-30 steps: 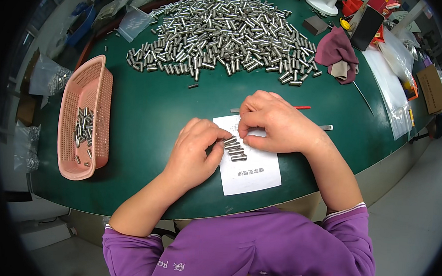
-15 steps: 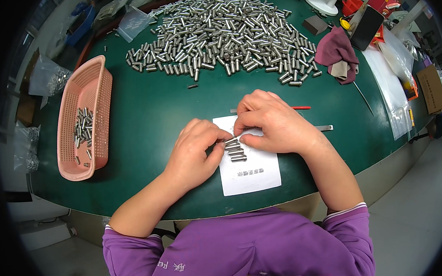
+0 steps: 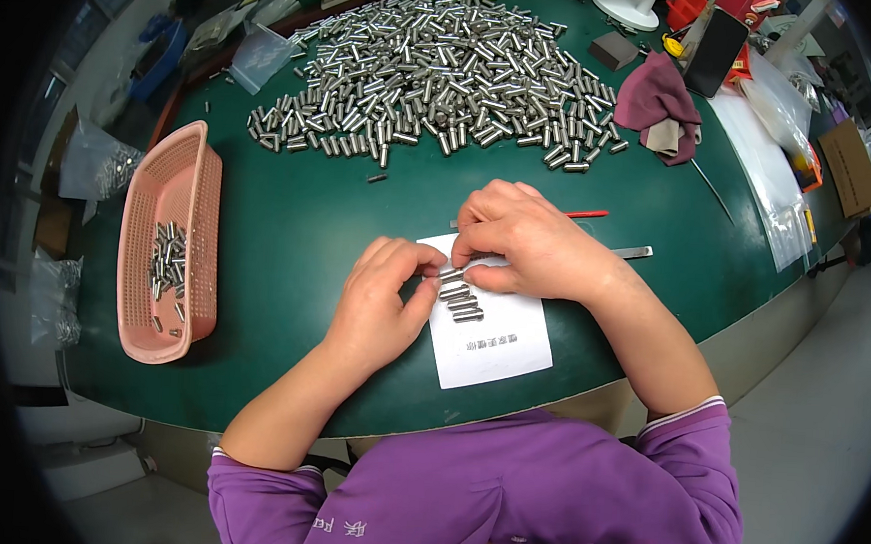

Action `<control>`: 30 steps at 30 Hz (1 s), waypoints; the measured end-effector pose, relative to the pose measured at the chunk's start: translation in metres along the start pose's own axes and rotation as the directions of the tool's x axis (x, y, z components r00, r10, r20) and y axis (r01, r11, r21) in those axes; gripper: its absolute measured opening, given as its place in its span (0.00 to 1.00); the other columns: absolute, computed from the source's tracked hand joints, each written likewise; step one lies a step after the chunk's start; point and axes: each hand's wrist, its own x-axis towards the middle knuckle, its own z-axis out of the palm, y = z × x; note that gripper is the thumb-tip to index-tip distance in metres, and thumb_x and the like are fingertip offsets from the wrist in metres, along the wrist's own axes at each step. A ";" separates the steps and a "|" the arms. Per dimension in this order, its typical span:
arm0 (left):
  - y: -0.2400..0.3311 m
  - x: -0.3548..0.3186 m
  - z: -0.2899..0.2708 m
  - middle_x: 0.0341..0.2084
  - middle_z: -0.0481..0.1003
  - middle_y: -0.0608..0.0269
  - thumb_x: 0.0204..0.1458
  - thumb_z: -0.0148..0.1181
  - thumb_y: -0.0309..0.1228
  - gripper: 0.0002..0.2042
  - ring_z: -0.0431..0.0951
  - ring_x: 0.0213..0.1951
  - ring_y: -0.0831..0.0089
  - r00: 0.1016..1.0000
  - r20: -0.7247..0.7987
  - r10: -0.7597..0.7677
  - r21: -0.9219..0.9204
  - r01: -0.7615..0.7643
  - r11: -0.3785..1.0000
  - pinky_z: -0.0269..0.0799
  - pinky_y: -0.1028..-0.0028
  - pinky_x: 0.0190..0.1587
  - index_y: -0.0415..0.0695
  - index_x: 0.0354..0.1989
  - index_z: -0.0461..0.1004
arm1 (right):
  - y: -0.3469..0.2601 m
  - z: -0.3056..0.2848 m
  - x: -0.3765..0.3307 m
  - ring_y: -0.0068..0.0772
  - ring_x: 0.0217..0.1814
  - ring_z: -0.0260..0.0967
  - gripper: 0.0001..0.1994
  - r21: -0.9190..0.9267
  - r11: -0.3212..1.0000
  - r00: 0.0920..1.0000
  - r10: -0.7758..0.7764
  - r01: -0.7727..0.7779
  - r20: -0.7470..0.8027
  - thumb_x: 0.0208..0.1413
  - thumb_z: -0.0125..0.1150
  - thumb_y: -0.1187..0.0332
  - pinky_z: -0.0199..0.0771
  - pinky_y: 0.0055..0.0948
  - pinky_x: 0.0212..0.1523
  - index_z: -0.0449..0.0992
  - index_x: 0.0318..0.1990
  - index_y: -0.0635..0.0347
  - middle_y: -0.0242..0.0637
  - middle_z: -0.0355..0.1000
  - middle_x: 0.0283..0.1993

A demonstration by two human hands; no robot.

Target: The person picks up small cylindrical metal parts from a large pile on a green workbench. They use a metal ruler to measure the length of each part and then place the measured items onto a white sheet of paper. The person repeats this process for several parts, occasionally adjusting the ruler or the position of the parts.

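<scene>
A row of short metal pins (image 3: 465, 305) lies side by side on a white sheet of paper (image 3: 495, 354) in front of me. At the left end of the row's far pins, my left hand (image 3: 375, 293) has its index finger and thumb curled in a pinch around the pin ends. Across from it, my right hand (image 3: 540, 243) bends over the far part of the row, thumb and fingertips closing on the pins' other ends. The fingertips partly hide the farthest pins. A large heap of similar pins (image 3: 436, 70) covers the far part of the green table (image 3: 290, 225).
A pink perforated basket (image 3: 207, 260) with some pins stands at the left. Beyond my right hand lie a red stick (image 3: 586, 214) and a flat metal strip (image 3: 635, 252). A maroon cloth (image 3: 654, 94), a phone (image 3: 720, 52) and plastic bags (image 3: 769, 206) are at the right.
Both hands stay at the row of pins. My left index finger and thumb have spread slightly apart, and my right fingertips have shifted a little to the left. The view has moved slightly.
</scene>
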 end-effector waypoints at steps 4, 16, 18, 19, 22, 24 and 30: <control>0.001 0.003 0.003 0.32 0.76 0.62 0.47 0.61 0.19 0.16 0.76 0.37 0.68 1.000 -0.022 -0.010 -0.100 0.008 0.995 0.73 0.72 0.41 0.40 0.46 0.74 | 0.003 -0.001 0.001 0.34 0.47 0.65 0.09 0.031 0.999 0.999 -0.024 0.025 -0.040 0.39 0.69 0.70 0.62 0.35 0.53 0.79 0.32 0.51 0.28 0.68 0.37; 0.002 0.006 -0.011 0.36 0.75 0.64 0.57 0.56 0.23 0.15 0.73 0.37 0.81 0.875 0.272 -0.401 -0.732 0.458 0.504 0.71 0.80 0.41 0.38 0.54 0.72 | 0.009 -0.018 -0.004 0.39 0.45 0.66 0.09 -0.133 0.964 0.959 0.200 -0.229 -0.200 0.43 0.67 0.68 0.68 0.35 0.48 0.79 0.34 0.56 0.34 0.70 0.37; -0.002 0.004 -0.011 0.36 0.75 0.64 0.58 0.55 0.24 0.15 0.74 0.37 0.81 0.855 0.319 -0.408 -0.802 0.473 0.365 0.72 0.81 0.41 0.38 0.54 0.72 | 0.006 -0.023 -0.006 0.39 0.47 0.66 0.09 -0.169 0.928 0.940 0.312 -0.333 -0.141 0.44 0.66 0.67 0.67 0.37 0.51 0.79 0.35 0.55 0.34 0.70 0.38; -0.002 0.005 -0.013 0.36 0.75 0.64 0.58 0.55 0.24 0.15 0.75 0.37 0.80 0.847 0.331 -0.416 -0.815 0.479 0.326 0.73 0.80 0.42 0.38 0.54 0.72 | 0.005 -0.025 -0.006 0.39 0.48 0.66 0.09 -0.190 0.904 0.923 0.367 -0.383 -0.113 0.45 0.65 0.66 0.66 0.38 0.53 0.79 0.35 0.55 0.34 0.70 0.39; -0.003 0.006 -0.013 0.37 0.76 0.63 0.59 0.55 0.24 0.14 0.76 0.36 0.80 0.826 0.368 -0.427 -0.844 0.490 0.220 0.74 0.80 0.42 0.38 0.53 0.72 | 0.006 -0.024 -0.006 0.40 0.47 0.66 0.07 -0.160 0.901 0.915 0.390 -0.403 -0.105 0.45 0.65 0.67 0.68 0.38 0.51 0.78 0.32 0.56 0.35 0.70 0.38; -0.005 0.006 -0.013 0.37 0.76 0.62 0.59 0.55 0.24 0.14 0.76 0.36 0.79 0.818 0.381 -0.431 -0.854 0.490 0.174 0.74 0.80 0.42 0.39 0.53 0.71 | 0.006 -0.024 -0.005 0.40 0.47 0.67 0.06 -0.141 0.900 0.911 0.403 -0.412 -0.088 0.46 0.64 0.68 0.68 0.38 0.50 0.77 0.31 0.57 0.36 0.69 0.37; -0.007 0.005 -0.012 0.41 0.76 0.59 0.59 0.56 0.26 0.15 0.76 0.39 0.79 0.826 0.376 -0.420 -0.860 0.480 0.172 0.73 0.79 0.46 0.39 0.54 0.70 | 0.001 -0.024 0.000 0.37 0.38 0.69 0.05 0.013 0.894 0.881 0.443 -0.447 -0.165 0.51 0.62 0.70 0.71 0.34 0.41 0.75 0.33 0.59 0.36 0.71 0.34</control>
